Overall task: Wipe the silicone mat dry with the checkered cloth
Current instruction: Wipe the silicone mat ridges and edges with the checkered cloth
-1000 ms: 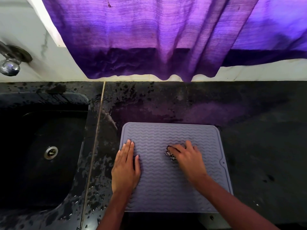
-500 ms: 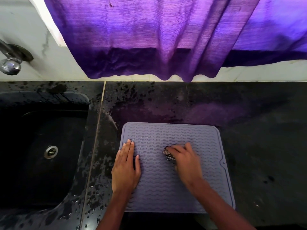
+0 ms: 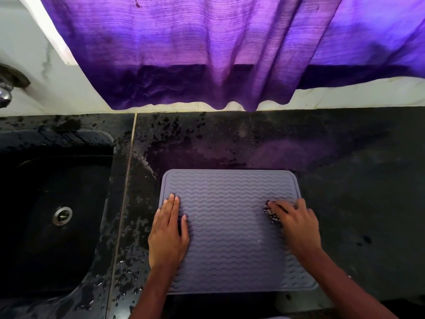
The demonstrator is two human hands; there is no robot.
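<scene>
The right hand has its grip clamped on the checkered cloth. The fingers curl over the bunched fabric and press it onto the silicone mat, so only a small dark-and-light wad shows past the fingertips. It sits at about 3 o'clock on the mat, close to the right edge.

The left hand holds nothing. It lies flat with its fingers straight, palm down at the mat's 9 o'clock edge, seemingly pinning the mat in place.

The mat lies flat on the dark tabletop, with its near edge at the tabletop's front. Water droplets speckle the tabletop at the mat's 9 o'clock side, toward the sink. A purple curtain hangs at 12 o'clock.

The step in hand looks like the wiping itself, well under way, with the cloth at the end of a sideways pass. A few pale glints in the mat's ridges may be leftover water.

The next move probably calls for drawing the cloth back toward 9 o'clock along a fresh band. The far strip at 12 o'clock and the near strip at 6 o'clock would follow, with the left hand shifting once the cloth reaches it.
</scene>
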